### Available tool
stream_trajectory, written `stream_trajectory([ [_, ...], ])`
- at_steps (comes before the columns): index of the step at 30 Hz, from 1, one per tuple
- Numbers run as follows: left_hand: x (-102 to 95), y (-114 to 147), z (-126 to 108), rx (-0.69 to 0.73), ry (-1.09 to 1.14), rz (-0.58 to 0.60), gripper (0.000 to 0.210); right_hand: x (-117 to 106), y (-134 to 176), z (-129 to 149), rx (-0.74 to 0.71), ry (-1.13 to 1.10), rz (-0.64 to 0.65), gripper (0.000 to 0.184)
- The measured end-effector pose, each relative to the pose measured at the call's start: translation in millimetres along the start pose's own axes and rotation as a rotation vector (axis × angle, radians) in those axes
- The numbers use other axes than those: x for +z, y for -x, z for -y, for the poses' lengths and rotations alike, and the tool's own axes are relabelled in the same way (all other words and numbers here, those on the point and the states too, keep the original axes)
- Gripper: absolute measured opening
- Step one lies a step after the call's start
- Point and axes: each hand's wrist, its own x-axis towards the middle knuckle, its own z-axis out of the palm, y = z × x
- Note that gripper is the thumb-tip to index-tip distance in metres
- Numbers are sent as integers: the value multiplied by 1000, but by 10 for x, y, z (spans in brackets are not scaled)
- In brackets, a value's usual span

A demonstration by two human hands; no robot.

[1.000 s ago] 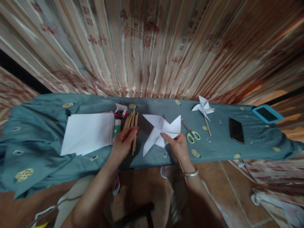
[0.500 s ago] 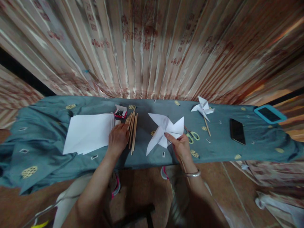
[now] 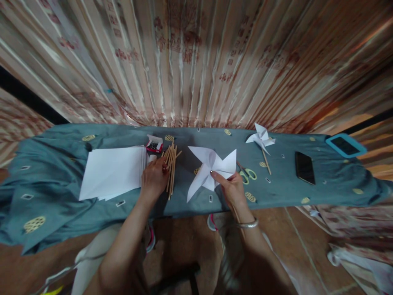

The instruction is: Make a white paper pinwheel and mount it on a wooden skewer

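Observation:
My right hand (image 3: pixel 232 187) pinches a white paper pinwheel (image 3: pixel 199 180), its thumb close to the dark pin head at the centre. Over the bundle of thin wooden sticks (image 3: pixel 172 176) is my left hand (image 3: pixel 156 176), fingers curled round one stick (image 3: pixel 178 154) that now lies slantwise across the others. Left of that hand lies a stack of white paper (image 3: pixel 113 172). A small red and white box of pins (image 3: pixel 154 144) stands open behind the sticks. Beside my right hand are green-handled scissors (image 3: pixel 248 175), partly hidden.
A finished pinwheel on a stick (image 3: pixel 262 139) lies at the back right. Farther right are a black phone (image 3: pixel 305 167) and a blue-framed tablet (image 3: pixel 346 145). A green patterned cloth (image 3: pixel 101 133) covers the narrow table, with a curtain (image 3: pixel 190 82) behind it.
My left hand's fingers have curled in, and one stick has turned slantwise out of the bundle. My right hand keeps the pinwheel in nearly the same place.

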Motion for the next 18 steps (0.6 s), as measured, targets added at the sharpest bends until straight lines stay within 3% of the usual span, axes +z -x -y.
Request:
stream_trajectory([
  [6,-35,67,-9,49,128,-4,31,-11,38,4,-30,45,20,29],
  [13,-394,249,-224,-16,726,31,21,-81,255,180,-22,105,200,26],
  [15,-486,269,-353,-92,927,74,20,-70,381,285,-64,153,242,26],
  [18,-510,244,-554,-263,1217,284,27,-24,565,428,-170,267,317,24],
])
